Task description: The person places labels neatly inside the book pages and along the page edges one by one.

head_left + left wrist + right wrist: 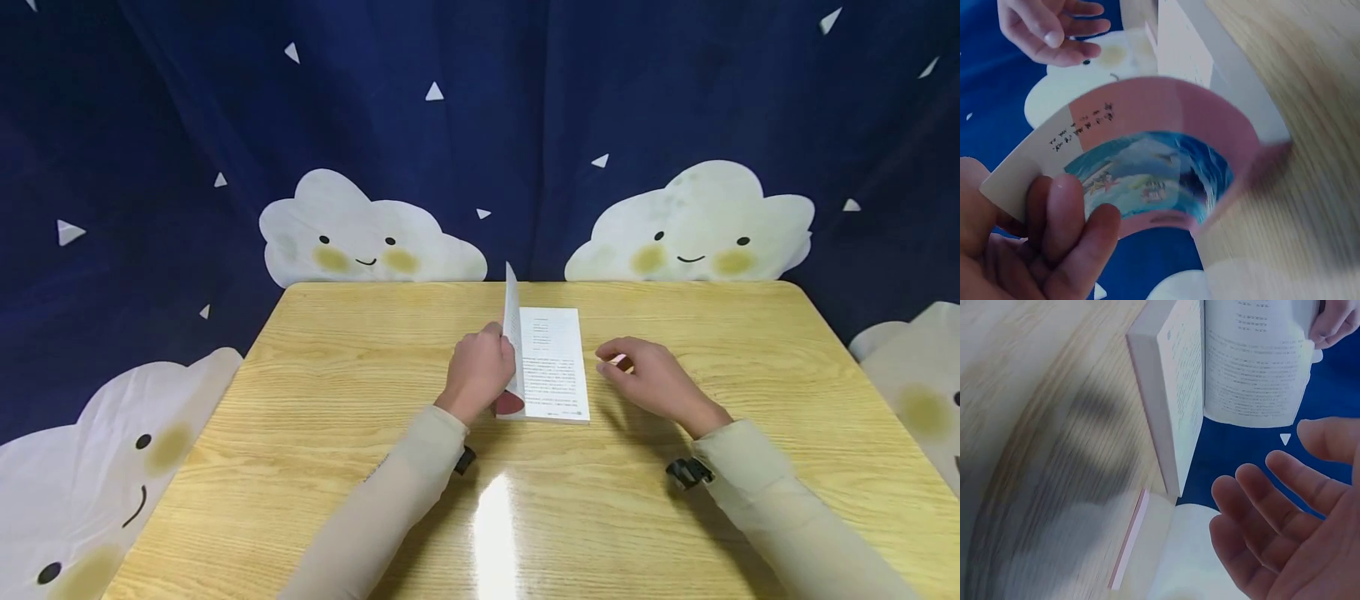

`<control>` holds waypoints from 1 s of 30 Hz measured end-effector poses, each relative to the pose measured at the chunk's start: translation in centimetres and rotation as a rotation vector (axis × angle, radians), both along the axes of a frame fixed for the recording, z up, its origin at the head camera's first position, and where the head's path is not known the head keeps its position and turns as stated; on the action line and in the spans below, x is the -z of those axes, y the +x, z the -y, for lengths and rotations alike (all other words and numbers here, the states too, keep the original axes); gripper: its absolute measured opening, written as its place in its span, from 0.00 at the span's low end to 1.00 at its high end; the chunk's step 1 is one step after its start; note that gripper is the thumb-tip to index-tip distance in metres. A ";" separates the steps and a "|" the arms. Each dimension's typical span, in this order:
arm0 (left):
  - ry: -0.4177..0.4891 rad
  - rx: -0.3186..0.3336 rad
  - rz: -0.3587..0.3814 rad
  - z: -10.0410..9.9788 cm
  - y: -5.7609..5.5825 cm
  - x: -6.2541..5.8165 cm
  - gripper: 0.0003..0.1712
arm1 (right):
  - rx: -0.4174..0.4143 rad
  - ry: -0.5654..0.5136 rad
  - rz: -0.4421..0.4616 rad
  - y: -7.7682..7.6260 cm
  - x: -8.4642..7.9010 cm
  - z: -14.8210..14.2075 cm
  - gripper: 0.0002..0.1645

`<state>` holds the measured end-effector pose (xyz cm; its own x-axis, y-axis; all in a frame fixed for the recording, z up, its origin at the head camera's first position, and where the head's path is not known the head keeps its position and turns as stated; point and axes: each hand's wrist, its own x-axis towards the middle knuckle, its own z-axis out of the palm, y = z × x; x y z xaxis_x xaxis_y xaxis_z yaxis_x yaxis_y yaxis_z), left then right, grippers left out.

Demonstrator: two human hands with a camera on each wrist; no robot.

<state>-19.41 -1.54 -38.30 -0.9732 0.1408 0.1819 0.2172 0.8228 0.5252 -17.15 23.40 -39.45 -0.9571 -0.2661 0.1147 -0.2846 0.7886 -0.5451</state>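
Note:
A paperback book lies open on the wooden table, its printed right-hand side flat. My left hand pinches the raised cover and leaves at their outer edge, holding them upright and curved. In the left wrist view the bent cover shows pink with a blue sea picture. To the right of the book, my right hand hovers with loosely bent fingers, apart from the pages. Its fingers hold nothing in the right wrist view. Below that hand, a thin pink-edged item lies on the table, its kind unclear.
The wooden table extends around the book on every side. A dark blue curtain with white clouds and triangles hangs behind the table and at its sides. Light glares off the table's front part.

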 end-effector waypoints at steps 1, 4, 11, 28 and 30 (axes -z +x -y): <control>0.014 -0.008 0.013 0.5 0.0 0.0 0.16 | -0.002 0.000 0.003 -0.2 0.0 0.3 0.15; 0.043 -0.042 0.048 1.9 -0.2 -0.1 0.16 | -0.015 -0.004 0.012 -0.9 0.2 1.6 0.15; 0.041 -0.115 0.158 4.7 -0.6 0.2 0.19 | -0.093 -0.035 -0.008 -2.3 1.0 5.0 0.15; -0.028 -0.154 0.253 7.9 -1.1 2.1 0.17 | -0.359 0.272 0.171 -2.9 2.4 6.1 0.25; -0.026 -0.146 0.270 7.9 -1.1 2.3 0.17 | -0.365 0.263 0.184 -2.8 2.4 5.7 0.26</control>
<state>-20.53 -9.46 -40.63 -0.9961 -0.0033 -0.0881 -0.0493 0.8492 0.5258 -19.91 17.73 -41.83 -0.7940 -0.5855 -0.1635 -0.4861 0.7730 -0.4077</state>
